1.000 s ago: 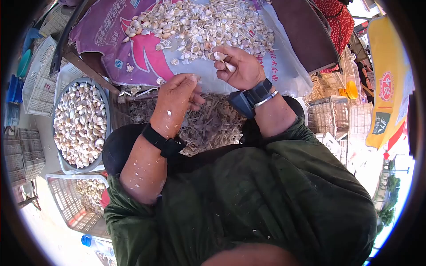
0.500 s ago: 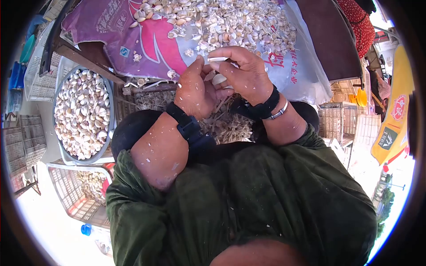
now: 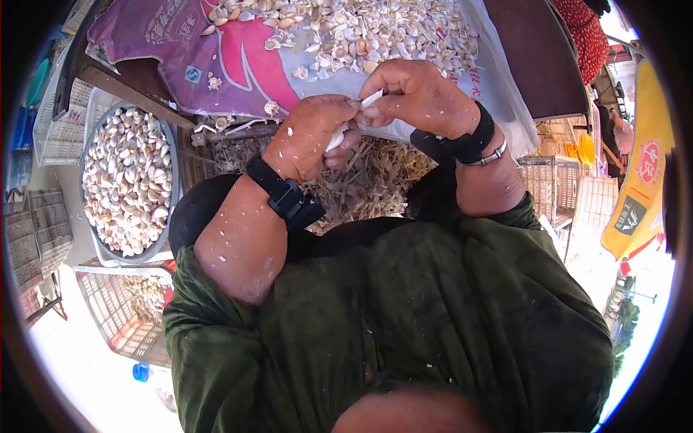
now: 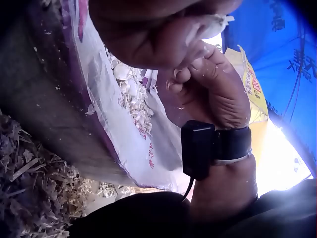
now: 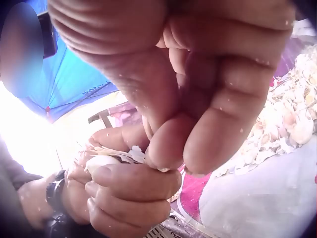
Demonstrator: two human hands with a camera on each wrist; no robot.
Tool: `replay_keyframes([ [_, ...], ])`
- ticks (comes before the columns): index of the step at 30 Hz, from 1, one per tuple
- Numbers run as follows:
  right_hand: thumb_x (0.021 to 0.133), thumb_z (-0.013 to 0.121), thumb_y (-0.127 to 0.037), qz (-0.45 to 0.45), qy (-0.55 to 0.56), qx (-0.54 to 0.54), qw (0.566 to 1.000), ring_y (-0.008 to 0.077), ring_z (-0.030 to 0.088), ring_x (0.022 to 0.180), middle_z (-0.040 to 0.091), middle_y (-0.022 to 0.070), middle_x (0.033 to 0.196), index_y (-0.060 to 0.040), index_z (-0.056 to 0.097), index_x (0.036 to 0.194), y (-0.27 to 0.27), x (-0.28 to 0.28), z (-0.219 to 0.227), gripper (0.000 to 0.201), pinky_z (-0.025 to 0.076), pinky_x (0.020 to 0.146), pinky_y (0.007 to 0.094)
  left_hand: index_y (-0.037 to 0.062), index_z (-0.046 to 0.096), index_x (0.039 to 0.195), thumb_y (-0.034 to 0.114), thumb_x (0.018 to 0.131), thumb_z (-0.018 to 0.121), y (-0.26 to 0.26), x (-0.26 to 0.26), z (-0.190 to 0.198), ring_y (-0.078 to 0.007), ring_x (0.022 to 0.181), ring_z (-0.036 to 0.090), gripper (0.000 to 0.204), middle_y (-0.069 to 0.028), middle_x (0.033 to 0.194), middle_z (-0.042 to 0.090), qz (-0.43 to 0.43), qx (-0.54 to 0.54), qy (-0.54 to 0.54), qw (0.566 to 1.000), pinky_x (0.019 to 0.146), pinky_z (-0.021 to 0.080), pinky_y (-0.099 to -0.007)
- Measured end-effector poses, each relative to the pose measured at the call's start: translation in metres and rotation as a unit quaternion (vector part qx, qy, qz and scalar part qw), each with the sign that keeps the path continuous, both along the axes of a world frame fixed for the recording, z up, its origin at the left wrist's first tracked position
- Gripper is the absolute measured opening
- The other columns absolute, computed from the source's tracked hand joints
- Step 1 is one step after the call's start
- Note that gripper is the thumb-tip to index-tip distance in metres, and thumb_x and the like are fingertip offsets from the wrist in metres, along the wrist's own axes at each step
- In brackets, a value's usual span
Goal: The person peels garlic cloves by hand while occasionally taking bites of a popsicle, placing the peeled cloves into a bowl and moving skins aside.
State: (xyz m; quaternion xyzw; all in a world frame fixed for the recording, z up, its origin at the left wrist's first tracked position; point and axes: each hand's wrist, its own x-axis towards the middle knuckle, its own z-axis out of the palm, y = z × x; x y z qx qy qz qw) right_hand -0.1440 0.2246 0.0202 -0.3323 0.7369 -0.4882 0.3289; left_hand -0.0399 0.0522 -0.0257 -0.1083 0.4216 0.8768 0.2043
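In the head view my left hand [image 3: 310, 133] and right hand [image 3: 429, 101] meet at their fingertips above the near edge of the work surface. The right thumb and forefinger pinch a pale garlic clove [image 3: 372, 99], and the left fingertips touch its other end. Another white garlic clove [image 3: 336, 138] sits in the curled fingers of the left hand. The right wrist view shows that clove [image 5: 101, 161] with papery skin [image 5: 136, 154] beside it. Beyond the hands, a heap of garlic cloves and skins [image 3: 390, 43] lies on a printed plastic sack [image 3: 253, 79].
At the left stands a round grey tub [image 3: 175, 169] full of cloves, with a plastic crate [image 3: 97, 296] below it. Dry husks [image 3: 361, 180] cover the ground between the knees. More crates [image 3: 538, 180] and a yellow sack [image 3: 642, 159] are at the right.
The hands were apart, the right one holding two cloves. They have come together at the fingertips, and one clove now sits in the left hand. The head view has shifted slightly.
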Motion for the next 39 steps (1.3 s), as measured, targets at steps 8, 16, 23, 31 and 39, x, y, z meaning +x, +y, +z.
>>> replay_keyframes([
  [8, 0.085, 0.061, -0.003, 0.119, 0.068, 0.123, 0.983, 0.0146, 0.068, 0.072, 0.068, 0.0101, 0.078, 0.0042, 0.064, 0.093, -0.010, 0.003, 0.032, 0.011, 0.055, 0.065, 0.0270, 0.0032, 0.056, 0.092, 0.024, 0.092, 0.053, -0.009, 0.012, -0.004, -0.0091, 0.040, 0.031, 0.021, -0.0014, 0.055, 0.043, -0.072, 0.057, 0.019, 0.996, 0.039, 0.027, -0.0244],
  [16, 0.080, 0.059, 0.000, 0.226, 0.255, 0.152, 0.928, 0.0168, 0.067, 0.064, 0.066, 0.0113, 0.073, 0.0048, 0.065, 0.088, -0.032, 0.021, 0.039, 0.012, 0.054, 0.059, 0.0285, 0.0010, 0.057, 0.088, 0.020, 0.090, 0.051, -0.008, 0.029, -0.006, -0.0100, 0.039, 0.031, 0.020, -0.0027, 0.054, 0.043, -0.036, 0.030, 0.052, 0.998, 0.039, 0.027, -0.0252],
  [23, 0.081, 0.062, 0.000, 0.050, 0.071, 0.047, 0.995, 0.0153, 0.066, 0.060, 0.067, 0.0096, 0.070, 0.0022, 0.068, 0.087, -0.025, 0.035, 0.021, 0.009, 0.052, 0.055, 0.0284, 0.0015, 0.057, 0.084, 0.015, 0.086, 0.048, -0.008, 0.033, -0.003, -0.0103, 0.040, 0.031, 0.016, -0.0026, 0.053, 0.041, 0.041, 0.043, 0.014, 0.998, 0.038, 0.026, -0.0257],
  [31, 0.085, 0.063, -0.003, -0.026, 0.160, -0.042, 0.986, 0.0132, 0.064, 0.058, 0.066, 0.0085, 0.071, 0.0022, 0.066, 0.087, -0.020, 0.052, 0.004, 0.006, 0.050, 0.053, 0.0263, 0.0035, 0.054, 0.080, 0.016, 0.085, 0.048, 0.006, 0.030, -0.003, -0.0087, 0.041, 0.032, 0.015, -0.0013, 0.054, 0.041, 0.060, -0.068, 0.066, 0.994, 0.039, 0.025, -0.0247],
  [39, 0.089, 0.065, -0.012, -0.135, -0.198, -0.168, 0.956, 0.0149, 0.063, 0.065, 0.066, 0.0113, 0.079, 0.0057, 0.062, 0.103, -0.007, 0.036, -0.015, 0.023, 0.052, 0.058, 0.0264, 0.0026, 0.053, 0.087, 0.012, 0.086, 0.043, 0.007, 0.024, -0.014, -0.0104, 0.040, 0.030, 0.014, -0.0027, 0.051, 0.039, 0.058, 0.107, 0.017, 0.992, 0.039, 0.027, -0.0259],
])
